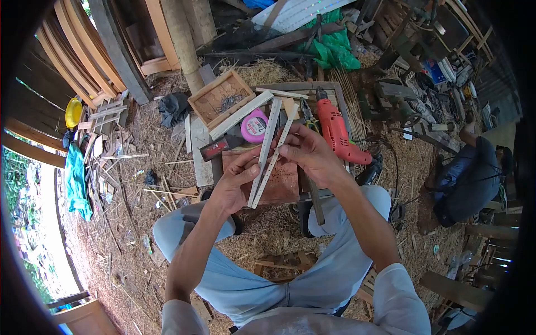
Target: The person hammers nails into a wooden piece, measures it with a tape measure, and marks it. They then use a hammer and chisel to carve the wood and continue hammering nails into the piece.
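Two thin, pale strips with rows of small holes, a left strip (264, 152) and a right strip (273, 162), meet at their lower ends and spread apart toward the top. My left hand (239, 180) is closed around the left strip, fingers behind it. My right hand (310, 154) pinches the right strip near its middle. Below them lies a reddish-brown block (282, 187) on a low work table (202, 166). Just behind the strips sit a pink tape measure (254, 126) and a red power drill (335, 127), with pliers (308, 113) between them.
A wooden box (222, 100) holding nails stands at the table's back left. A dark red case (215, 148) lies before it. The drill's cable runs right. Another person (474, 178) crouches at the far right. Wood scraps and shavings cover the ground.
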Demonstrator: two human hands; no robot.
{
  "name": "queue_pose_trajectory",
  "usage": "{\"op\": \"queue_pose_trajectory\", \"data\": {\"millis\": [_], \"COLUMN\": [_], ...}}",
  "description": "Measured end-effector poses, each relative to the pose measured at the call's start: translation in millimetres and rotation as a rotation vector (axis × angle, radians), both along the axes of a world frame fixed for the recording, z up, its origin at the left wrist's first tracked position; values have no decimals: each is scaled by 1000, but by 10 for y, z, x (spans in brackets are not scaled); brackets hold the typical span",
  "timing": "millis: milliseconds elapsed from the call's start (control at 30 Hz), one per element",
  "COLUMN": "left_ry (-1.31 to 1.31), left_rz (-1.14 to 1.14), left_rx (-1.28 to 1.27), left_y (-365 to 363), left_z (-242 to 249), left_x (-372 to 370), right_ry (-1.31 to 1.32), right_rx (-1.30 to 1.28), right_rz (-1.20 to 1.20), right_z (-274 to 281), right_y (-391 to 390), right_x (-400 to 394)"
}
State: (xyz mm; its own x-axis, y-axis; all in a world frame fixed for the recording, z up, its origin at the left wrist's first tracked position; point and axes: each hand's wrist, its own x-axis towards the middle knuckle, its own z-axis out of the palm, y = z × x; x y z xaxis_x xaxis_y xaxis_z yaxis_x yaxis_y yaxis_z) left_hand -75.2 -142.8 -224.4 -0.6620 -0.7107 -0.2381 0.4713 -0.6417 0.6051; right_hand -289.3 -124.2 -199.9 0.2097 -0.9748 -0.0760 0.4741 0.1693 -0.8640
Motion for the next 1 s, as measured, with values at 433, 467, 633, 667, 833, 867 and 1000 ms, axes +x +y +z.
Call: {"op": "queue_pose_trajectory", "data": {"millis": [433,467,633,667,833,867,1000], "left_ry": [-13,-13,-29,-29,-84,-84,-80], "left_rz": [-7,-8,8,8,19,19,8], "left_rx": [-29,-29,-1,-1,14,12,16], "left_y": [8,7,10,14,-2,-4,1], "left_z": [67,58,-6,-10,-29,-19,-7], "left_x": [-24,-25,0,5,11,5,-25], "right_ry": [18,17,49,49,68,69,60], "right_rx": [9,9,11,11,34,33,15], "right_rz": [3,2,-7,-7,-33,-33,-36], "right_z": [48,48,9,16,62,55,32], "right_y": [8,7,1,4,17,9,-1], "right_x": [-3,-5,-12,-12,4,3,2]}}
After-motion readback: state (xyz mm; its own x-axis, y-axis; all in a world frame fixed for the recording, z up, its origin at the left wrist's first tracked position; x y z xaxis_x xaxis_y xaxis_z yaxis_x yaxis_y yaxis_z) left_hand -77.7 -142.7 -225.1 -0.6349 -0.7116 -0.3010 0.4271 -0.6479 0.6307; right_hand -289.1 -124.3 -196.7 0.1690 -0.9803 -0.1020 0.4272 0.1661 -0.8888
